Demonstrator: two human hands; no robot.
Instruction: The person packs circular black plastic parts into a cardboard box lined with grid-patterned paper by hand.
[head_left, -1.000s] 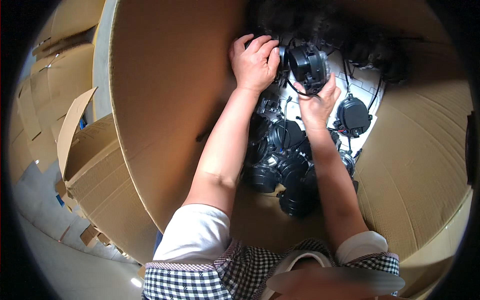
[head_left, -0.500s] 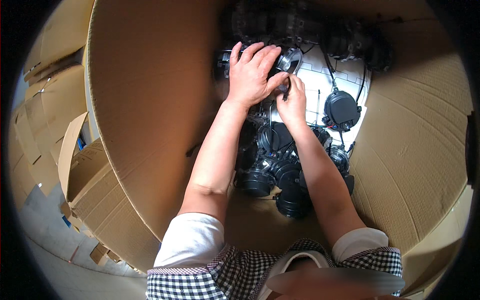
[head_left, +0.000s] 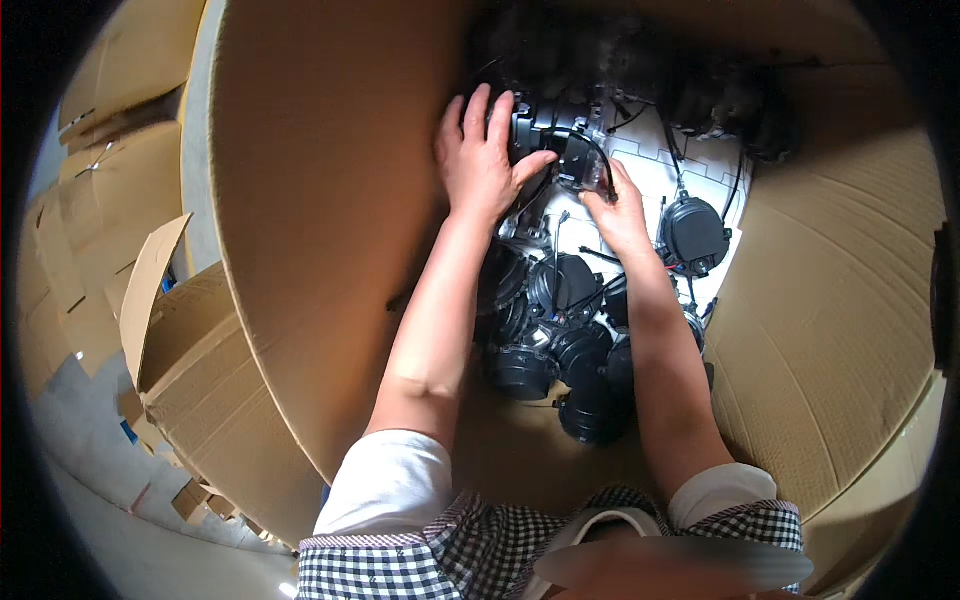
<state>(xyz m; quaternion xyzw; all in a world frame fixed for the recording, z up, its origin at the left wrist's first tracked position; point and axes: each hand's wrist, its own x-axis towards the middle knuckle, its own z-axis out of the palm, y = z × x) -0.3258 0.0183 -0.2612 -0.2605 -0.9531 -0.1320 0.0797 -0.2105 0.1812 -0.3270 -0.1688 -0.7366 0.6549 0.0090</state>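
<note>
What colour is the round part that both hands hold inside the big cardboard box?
The round part is black, with a clear piece at its right end; the head view shows it.

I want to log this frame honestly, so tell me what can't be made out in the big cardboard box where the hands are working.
Head view, the only one:
- Black part in both hands: its underside is hidden by the left hand and right hand.
- Far end of the box: dark parts there lie in shadow, shapes unclear.
- Pile of black parts: partly covered by both forearms.
- Box floor: mostly buried.

Both hands on black lamp unit (head_left: 560, 140) – L hand (head_left: 482, 160), R hand (head_left: 620, 215), in cardboard box (head_left: 330, 220)
</note>
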